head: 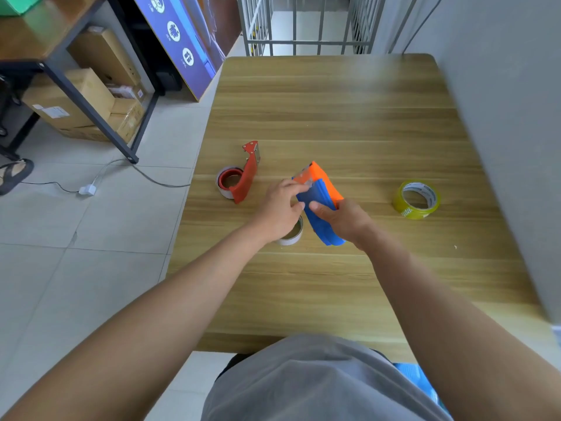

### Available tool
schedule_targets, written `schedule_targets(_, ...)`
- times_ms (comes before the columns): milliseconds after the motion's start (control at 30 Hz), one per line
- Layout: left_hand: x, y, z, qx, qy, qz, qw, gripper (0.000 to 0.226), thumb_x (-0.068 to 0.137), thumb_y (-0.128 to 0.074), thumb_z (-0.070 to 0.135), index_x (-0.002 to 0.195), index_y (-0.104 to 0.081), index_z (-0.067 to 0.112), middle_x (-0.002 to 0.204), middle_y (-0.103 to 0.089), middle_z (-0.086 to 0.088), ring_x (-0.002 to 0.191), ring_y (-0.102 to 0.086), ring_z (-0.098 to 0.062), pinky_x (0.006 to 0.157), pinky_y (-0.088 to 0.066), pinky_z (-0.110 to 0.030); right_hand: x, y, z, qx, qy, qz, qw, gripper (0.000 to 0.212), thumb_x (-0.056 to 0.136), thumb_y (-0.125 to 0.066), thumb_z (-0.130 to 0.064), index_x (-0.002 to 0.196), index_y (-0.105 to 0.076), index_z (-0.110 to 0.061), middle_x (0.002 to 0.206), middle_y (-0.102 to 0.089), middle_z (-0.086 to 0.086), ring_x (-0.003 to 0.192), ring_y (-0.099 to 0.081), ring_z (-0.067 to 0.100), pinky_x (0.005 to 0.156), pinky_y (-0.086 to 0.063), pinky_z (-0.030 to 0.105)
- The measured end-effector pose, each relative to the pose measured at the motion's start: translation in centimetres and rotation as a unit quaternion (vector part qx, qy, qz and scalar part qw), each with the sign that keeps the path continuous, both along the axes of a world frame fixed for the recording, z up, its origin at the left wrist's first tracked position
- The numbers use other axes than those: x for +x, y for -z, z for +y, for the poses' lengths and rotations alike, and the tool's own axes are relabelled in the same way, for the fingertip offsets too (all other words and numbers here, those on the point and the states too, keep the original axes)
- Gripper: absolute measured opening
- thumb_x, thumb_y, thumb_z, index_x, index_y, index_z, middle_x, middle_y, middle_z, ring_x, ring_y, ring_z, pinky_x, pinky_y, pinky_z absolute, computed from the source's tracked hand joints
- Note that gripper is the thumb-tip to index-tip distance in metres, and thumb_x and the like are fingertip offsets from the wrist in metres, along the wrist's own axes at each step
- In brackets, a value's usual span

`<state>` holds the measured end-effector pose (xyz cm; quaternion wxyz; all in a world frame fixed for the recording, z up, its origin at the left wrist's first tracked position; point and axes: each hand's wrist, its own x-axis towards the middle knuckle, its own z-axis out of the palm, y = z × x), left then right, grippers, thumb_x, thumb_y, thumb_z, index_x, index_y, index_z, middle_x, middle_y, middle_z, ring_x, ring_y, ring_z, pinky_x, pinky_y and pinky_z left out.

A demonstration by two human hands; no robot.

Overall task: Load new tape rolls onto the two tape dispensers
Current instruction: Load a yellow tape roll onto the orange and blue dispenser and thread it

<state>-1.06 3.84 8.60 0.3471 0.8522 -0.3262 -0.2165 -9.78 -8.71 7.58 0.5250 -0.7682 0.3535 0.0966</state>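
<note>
The blue-and-orange dispenser (318,202) is held tilted just above the wooden worktop (334,117), orange nose pointing away from the person, blue handle toward them. The right hand (344,221) grips the blue handle, fingers curled round it. The left hand (280,209) pinches the nose end. A pale tape roll (293,237) lies just left of it, under the left hand. The red dispenser (246,176), a roll on its hub, lies farther left. A yellowish tape roll (416,200) lies well to the right.

Storeroom office, stacked cartons (76,98), desk (33,34)
</note>
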Motion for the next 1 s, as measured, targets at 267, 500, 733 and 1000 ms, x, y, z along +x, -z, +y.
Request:
schedule_targets(267, -2.0, 1.7, -1.4, -0.022, -0.039, 0.201, 0.979, 0.038, 0.089, -0.047, -0.003, 0.127, -0.042, 0.001, 0.132, -0.054, -0.013, 0.123, -0.048, -0.024, 0.095, -0.036, -0.021, -2.3, 3.6, -1.4, -0.097, -0.029, 0.073, 0.992, 0.035, 0.087, -0.065, -0.039, 0.088, -0.051, -0.006, 0.072, -0.048, 0.005, 0.074, -0.047, 0.025, 0.062, -0.037, 0.031)
schedule_targets(500, -4.3, 4.6, -1.9, -0.002, -0.048, 0.316, 0.947, 0.05, 0.089, -0.045, -0.007, 0.137, -0.037, 0.003, 0.139, -0.049, -0.015, 0.128, -0.046, -0.023, 0.099, -0.035, -0.026, -4.2, 5.9, -2.2, -0.197, -0.081, 0.176, 0.961, 0.042, 0.087, -0.065, -0.035, 0.115, -0.053, -0.006, 0.072, -0.05, 0.002, 0.085, -0.051, 0.025, 0.081, -0.035, 0.035)
schedule_targets(733, -7.2, 7.1, -1.5, 0.026, -0.051, 0.395, 0.917, 0.058, 0.091, -0.044, -0.005, 0.144, -0.023, 0.004, 0.147, -0.038, -0.012, 0.123, -0.046, -0.022, 0.086, -0.039, -0.025, -6.3, 8.8, -1.6, -0.28, -0.123, 0.215, 0.927, 0.044, 0.09, -0.061, -0.036, 0.123, -0.049, -0.01, 0.123, -0.061, 0.012, 0.119, -0.053, 0.031, 0.103, -0.029, 0.037)
schedule_targets(1000, -8.5, 8.5, -1.2, 0.009, -0.086, 0.402, 0.911, 0.06, 0.09, -0.045, -0.006, 0.144, -0.023, 0.009, 0.147, -0.037, -0.007, 0.106, -0.045, -0.015, 0.08, -0.042, -0.023, -6.6, 9.9, -1.3, -0.322, -0.167, 0.221, 0.905, 0.067, 0.084, -0.067, -0.039, 0.136, -0.038, -0.007, 0.135, -0.052, 0.013, 0.129, -0.043, 0.031, 0.108, -0.026, 0.039)
